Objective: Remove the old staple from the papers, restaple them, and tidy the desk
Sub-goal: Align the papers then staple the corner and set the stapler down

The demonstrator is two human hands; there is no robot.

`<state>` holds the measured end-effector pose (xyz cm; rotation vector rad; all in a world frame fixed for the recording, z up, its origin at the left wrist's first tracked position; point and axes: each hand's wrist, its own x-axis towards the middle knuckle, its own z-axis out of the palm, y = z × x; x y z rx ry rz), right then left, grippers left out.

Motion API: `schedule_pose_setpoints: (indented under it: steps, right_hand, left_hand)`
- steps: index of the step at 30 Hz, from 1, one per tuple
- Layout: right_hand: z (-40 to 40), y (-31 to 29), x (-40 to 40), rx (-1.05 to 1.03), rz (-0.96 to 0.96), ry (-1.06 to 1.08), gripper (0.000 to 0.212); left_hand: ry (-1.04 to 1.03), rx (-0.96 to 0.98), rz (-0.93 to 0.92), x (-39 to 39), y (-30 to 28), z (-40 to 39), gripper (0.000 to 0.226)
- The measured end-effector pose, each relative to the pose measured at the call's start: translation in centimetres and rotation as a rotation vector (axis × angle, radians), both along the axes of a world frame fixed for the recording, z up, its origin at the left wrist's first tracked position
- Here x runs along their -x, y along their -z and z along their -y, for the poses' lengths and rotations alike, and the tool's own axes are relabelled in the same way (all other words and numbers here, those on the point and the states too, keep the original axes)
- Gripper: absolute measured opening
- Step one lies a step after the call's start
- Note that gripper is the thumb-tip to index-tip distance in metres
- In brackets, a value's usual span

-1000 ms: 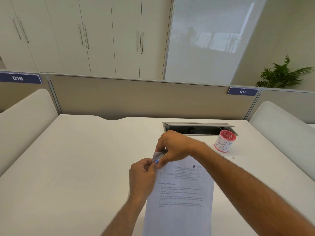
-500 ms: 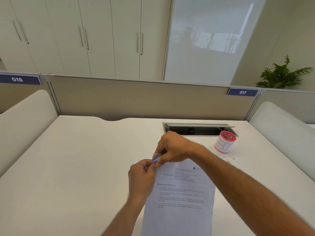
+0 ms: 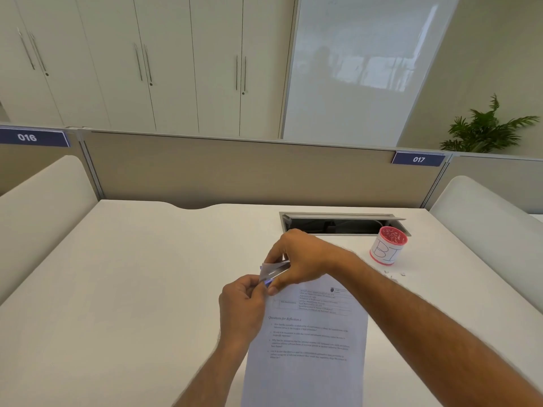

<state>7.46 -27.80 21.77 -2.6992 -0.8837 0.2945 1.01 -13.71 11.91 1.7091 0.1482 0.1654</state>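
Papers (image 3: 308,342) lie on the desk (image 3: 132,289), near edge, right of middle, running off the bottom of frame. Top left corner of the papers is lifted and folded up. Left hand (image 3: 242,304) pinches that corner from below, fingers curled. Right hand (image 3: 299,259) reaches over from the right, fingers curled round a small tool with a blue tip (image 3: 269,282) at the same corner; tool mostly hidden, type unclear. Red-rimmed cup (image 3: 388,245) stands near the far right, beside the cable slot (image 3: 338,224). Small bits (image 3: 395,276) lie in front of the cup.
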Motion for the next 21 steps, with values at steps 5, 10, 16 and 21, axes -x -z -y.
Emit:
schedule_pose_setpoints:
  steps: [5,10,16,21]
  right_hand:
    - [0.6,0.5,-0.3,-0.087,-0.006,0.042,0.050]
    - [2.1,0.5,-1.1,-0.237,-0.013,0.131,0.050]
    - [6.0,2.5,-3.1,-0.998,-0.053,0.500,0.023]
    - [10.3,6.0,-6.7,-1.302,-0.105,0.957,0.036]
  left_hand:
    - [0.004,0.014,-0.010,-0.4,-0.1,0.0,0.017]
    - [-0.011,0.000,-0.015,-1.1,-0.2,0.0,0.017]
    - [-0.037,0.014,-0.029,-2.9,0.2,-0.6,0.020]
    - [-0.049,0.015,-0.050,-4.6,1.0,-0.8,0.020]
